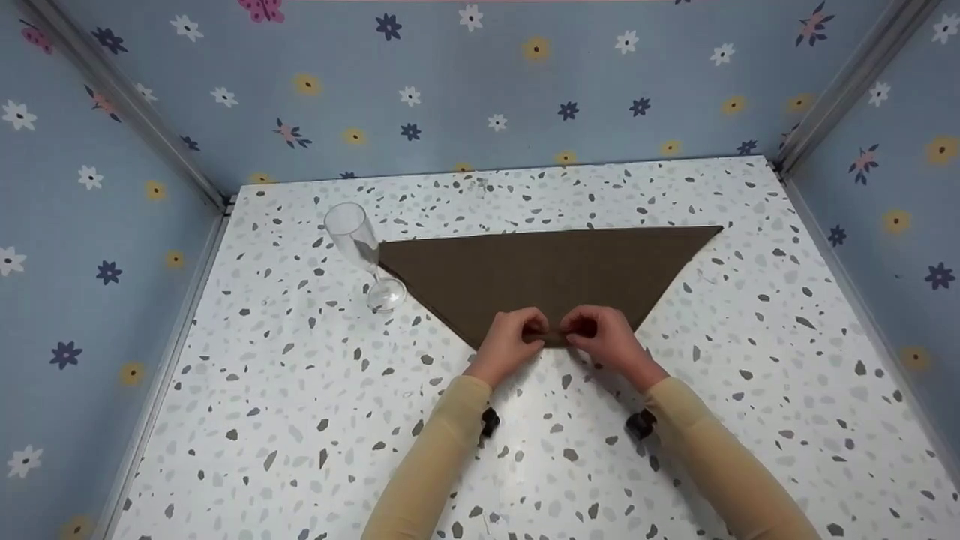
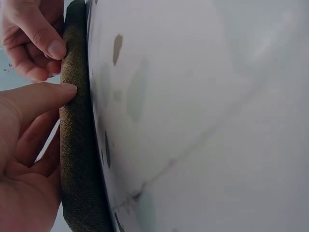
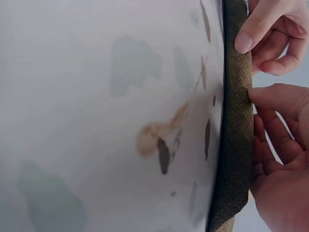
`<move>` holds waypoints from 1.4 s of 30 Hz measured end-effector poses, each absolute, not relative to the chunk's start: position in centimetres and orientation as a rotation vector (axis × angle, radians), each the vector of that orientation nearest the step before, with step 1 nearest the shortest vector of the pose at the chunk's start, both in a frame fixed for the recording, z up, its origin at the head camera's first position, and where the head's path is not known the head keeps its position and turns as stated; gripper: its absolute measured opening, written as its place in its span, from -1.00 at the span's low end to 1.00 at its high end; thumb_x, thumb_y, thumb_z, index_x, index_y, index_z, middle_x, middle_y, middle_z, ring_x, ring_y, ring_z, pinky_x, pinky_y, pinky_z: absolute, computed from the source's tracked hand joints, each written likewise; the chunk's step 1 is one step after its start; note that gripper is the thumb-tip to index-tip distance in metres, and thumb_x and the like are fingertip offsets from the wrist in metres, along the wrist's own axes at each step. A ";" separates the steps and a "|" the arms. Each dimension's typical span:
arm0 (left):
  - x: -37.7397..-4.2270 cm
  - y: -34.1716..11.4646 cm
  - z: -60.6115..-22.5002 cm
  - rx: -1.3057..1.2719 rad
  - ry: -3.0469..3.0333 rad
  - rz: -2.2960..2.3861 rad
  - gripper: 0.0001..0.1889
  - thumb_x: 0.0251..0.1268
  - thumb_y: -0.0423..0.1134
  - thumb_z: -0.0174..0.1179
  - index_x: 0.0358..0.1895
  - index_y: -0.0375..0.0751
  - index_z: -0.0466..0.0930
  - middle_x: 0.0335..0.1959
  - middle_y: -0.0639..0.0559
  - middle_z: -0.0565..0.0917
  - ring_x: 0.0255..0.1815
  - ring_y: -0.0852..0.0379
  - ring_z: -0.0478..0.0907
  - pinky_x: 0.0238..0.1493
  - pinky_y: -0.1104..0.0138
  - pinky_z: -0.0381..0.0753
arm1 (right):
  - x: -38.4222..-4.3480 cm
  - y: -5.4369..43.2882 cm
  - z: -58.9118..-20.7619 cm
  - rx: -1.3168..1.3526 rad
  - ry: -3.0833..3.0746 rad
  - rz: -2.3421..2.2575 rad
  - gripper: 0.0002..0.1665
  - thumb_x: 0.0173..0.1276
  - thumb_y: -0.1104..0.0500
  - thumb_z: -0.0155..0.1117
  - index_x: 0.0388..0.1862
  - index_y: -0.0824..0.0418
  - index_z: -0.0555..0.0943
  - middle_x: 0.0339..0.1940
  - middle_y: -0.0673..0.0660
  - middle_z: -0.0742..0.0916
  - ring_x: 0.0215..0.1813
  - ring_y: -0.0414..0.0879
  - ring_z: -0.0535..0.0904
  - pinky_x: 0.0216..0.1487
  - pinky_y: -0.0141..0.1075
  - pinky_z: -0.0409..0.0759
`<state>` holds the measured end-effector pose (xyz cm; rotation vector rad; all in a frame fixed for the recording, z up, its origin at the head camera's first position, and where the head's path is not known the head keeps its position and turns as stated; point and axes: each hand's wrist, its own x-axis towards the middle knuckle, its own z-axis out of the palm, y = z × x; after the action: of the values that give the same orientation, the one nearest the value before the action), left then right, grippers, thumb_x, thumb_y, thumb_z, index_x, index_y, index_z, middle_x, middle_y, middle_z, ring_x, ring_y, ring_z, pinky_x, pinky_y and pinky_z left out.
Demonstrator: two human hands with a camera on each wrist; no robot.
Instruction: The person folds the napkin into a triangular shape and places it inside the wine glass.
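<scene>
A brown cloth napkin (image 1: 540, 274) lies on the table, its long straight edge at the back and its sides narrowing to a short front edge. At that front edge the cloth is turned over into a thick narrow band (image 2: 79, 145). My left hand (image 1: 514, 337) pinches the band, thumb on the near side and fingers curled behind. Close beside it, my right hand (image 1: 606, 336) pinches the same band, the fingertips of both hands nearly meeting near its middle. Both wrist views show the thumbs resting on the rolled cloth; parts of the other fingers are hidden behind it.
A clear stemmed glass (image 1: 386, 294), like a champagne flute, is by the napkin's left corner. The white speckled table (image 1: 262, 450) is bordered by blue flowered panels (image 1: 480, 82) at the back and both sides.
</scene>
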<state>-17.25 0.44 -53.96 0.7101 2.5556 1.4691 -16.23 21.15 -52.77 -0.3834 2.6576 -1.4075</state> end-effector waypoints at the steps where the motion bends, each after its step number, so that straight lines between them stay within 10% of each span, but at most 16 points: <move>1: -17.2 0.4 -53.9 0.701 2.549 1.474 -0.82 0.16 -0.49 0.28 -0.21 -0.17 0.61 -0.25 0.09 0.66 -0.18 0.25 0.57 -0.12 0.43 0.54 | -16.2 21.1 -52.8 -0.394 2.651 -1.416 -0.81 0.23 0.37 0.35 -0.24 0.12 0.70 -0.27 -0.03 0.70 -0.21 -0.13 0.59 -0.15 -0.23 0.59; 42: -17.0 0.3 -53.4 0.788 2.610 1.353 -0.84 0.25 -0.45 0.23 -0.15 -0.17 0.62 -0.20 0.06 0.65 -0.14 0.17 0.55 -0.07 0.37 0.52 | -16.8 20.9 -53.1 -0.291 2.570 -1.348 -0.82 0.23 0.31 0.37 -0.25 0.05 0.65 -0.32 -0.01 0.69 -0.29 -0.07 0.57 -0.36 -0.22 0.60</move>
<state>-16.97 0.27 -53.38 0.7882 2.6100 1.3531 -16.75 20.95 -53.05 -0.2906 2.5705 -1.3478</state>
